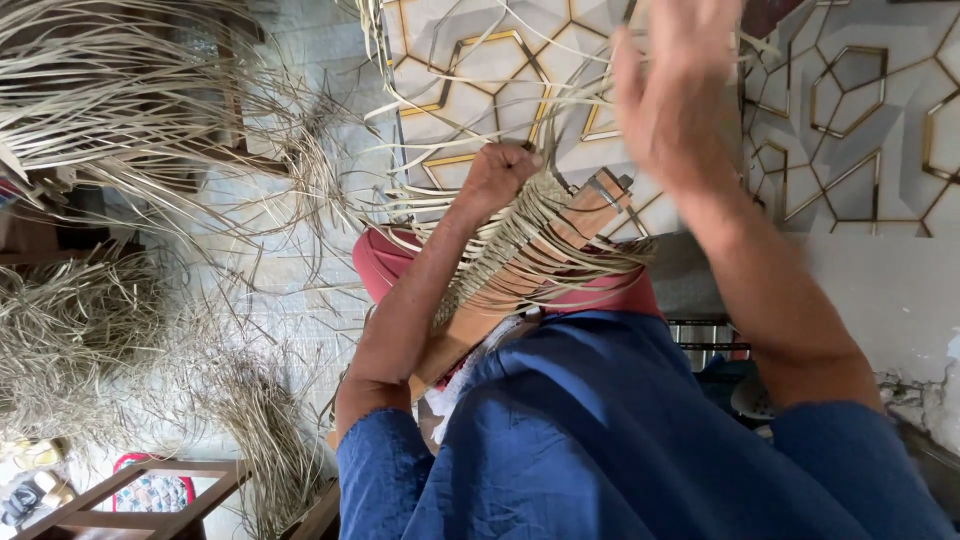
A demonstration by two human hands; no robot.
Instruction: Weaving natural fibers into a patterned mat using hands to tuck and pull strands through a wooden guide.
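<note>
A wooden board (590,215) lies across my lap, wrapped in a band of woven pale straw strips (505,250). My left hand (500,175) is a closed fist gripping the strips at the upper end of the weave. Loose strips (470,60) fan out from the fist over the floor. My right hand (672,90) is raised above the board's right end, blurred by motion, palm toward me. Its fingertips are cut off by the top edge, and thin strips run beside it, so a grip cannot be made out. Blue sleeves cover both my upper arms.
Large heaps of dry straw (110,110) fill the left side, with more below (260,420). A red cushion (385,265) sits under the board. The floor has grey tiles with gold hexagon lines (860,110). A wooden frame (150,490) stands at the lower left.
</note>
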